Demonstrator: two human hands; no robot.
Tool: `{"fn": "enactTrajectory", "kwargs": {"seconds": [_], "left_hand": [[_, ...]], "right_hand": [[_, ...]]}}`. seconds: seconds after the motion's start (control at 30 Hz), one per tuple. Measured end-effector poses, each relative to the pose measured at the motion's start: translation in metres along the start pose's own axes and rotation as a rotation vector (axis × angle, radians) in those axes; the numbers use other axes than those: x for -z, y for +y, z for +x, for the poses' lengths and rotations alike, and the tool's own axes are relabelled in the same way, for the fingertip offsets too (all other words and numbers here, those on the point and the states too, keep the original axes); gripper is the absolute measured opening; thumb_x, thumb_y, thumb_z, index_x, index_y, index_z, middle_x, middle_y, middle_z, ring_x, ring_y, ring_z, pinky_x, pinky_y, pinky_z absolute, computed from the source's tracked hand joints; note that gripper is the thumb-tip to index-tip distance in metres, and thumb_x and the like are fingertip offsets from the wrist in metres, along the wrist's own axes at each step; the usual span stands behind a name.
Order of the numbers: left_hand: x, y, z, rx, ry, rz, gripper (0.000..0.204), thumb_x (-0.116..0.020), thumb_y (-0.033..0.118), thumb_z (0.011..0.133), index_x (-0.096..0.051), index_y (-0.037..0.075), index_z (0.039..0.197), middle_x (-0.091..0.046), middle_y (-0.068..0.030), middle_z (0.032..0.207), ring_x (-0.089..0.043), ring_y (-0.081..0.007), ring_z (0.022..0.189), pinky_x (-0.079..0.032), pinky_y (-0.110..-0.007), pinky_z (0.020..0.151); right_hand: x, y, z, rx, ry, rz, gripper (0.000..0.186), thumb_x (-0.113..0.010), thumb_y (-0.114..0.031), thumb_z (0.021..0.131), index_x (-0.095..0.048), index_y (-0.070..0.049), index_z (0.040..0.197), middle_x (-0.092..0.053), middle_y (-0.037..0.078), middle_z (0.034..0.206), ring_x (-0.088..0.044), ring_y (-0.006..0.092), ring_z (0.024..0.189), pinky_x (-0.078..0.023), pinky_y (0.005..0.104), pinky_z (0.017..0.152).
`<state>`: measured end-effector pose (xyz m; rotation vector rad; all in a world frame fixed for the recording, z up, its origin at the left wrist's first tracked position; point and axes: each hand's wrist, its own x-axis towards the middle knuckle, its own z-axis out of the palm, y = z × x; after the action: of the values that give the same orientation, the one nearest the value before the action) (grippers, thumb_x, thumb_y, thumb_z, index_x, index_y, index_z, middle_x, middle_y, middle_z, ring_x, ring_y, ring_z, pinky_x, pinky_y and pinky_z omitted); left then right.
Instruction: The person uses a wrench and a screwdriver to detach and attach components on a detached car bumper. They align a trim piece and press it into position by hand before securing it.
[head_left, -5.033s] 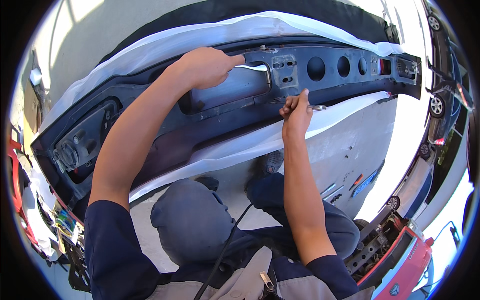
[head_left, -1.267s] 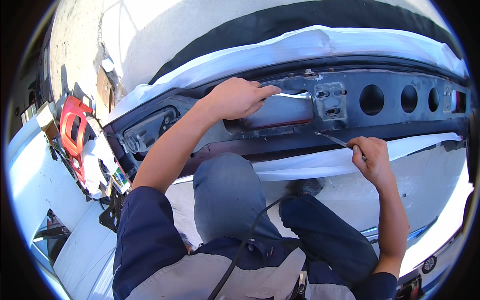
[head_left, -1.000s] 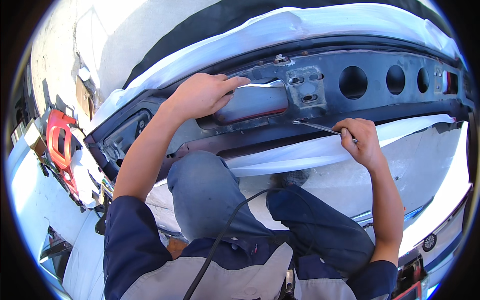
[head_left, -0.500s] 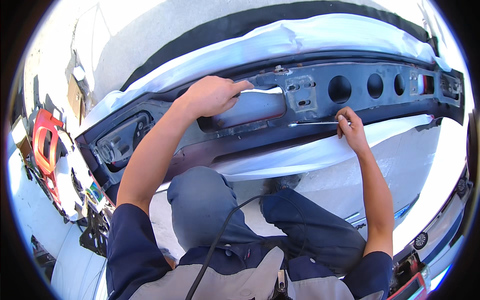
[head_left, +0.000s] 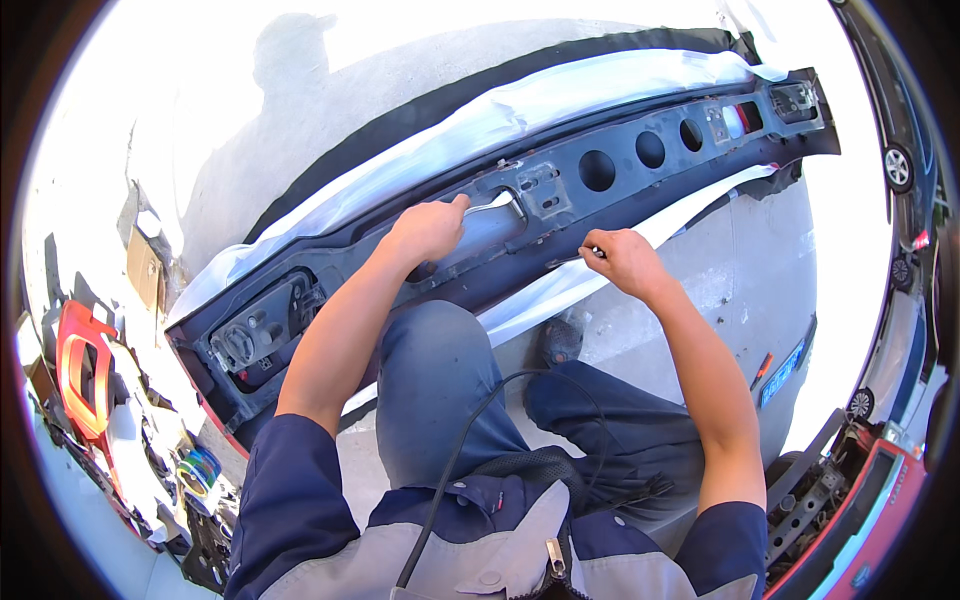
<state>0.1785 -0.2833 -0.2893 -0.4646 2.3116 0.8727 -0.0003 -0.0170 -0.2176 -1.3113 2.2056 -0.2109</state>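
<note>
Bumper (head_left: 555, 222): slanting across the floor (head_left: 720, 300), hollow back upward, with white sheeting (head_left: 500, 112) along both long sides. Probably heavy for its length and stiff along the bar (head_left: 625, 160), with a thinner, springier near lip (head_left: 495, 285). Likely to slide against the sheeting, and easier to scuff than to break. Best held by the bar or by the rim of the long opening (head_left: 487, 235), not by the lip. At that opening, the left hand (head_left: 430, 228), with fingers bent inward; cannot tell whether pinching the rim or merely resting there. Just off the near lip, over the sheeting, the right hand (head_left: 622, 260), with fingers closed around a wrench (head_left: 566, 261) pointing left toward the bumper. Tight on the near side, with a bent knee (head_left: 430, 325) close to the lip. Crowded past the left end too, by a red frame (head_left: 68, 360). More room beyond the far edge, and off the right end, short of a dark car (head_left: 898, 168).
</note>
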Motion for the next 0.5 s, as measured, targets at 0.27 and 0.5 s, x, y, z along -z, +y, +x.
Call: {"fn": "enactTrajectory", "kwargs": {"seconds": [0.27,0.5], "left_hand": [[-0.026,-0.004,-0.005,0.059,0.102,0.052,0.037,-0.046,0.008,0.096,-0.051,-0.007,0.130,-0.072,-0.0300,0.109,-0.071,-0.0449,0.102,-0.056,-0.053,0.087],[-0.020,-0.018,-0.014,0.268,-0.144,-0.503,0.033,-0.049,0.011,0.094,-0.062,-0.015,0.110,-0.072,-0.0221,0.082,-0.073,-0.0281,0.066,-0.055,-0.040,0.052]], "right_hand": [[0.131,-0.100,-0.110,-0.054,0.268,0.014,0.008,-0.071,-0.011,0.090,-0.069,-0.004,0.090,-0.065,0.010,0.071,-0.061,0.0271,0.060,-0.048,0.0351,0.057],[0.153,-0.111,-0.137,-0.107,0.627,0.503,0.012,-0.068,-0.011,0.098,-0.071,0.000,0.095,-0.057,0.003,0.062,-0.052,0.0092,0.051,-0.038,0.0263,0.050]]}}
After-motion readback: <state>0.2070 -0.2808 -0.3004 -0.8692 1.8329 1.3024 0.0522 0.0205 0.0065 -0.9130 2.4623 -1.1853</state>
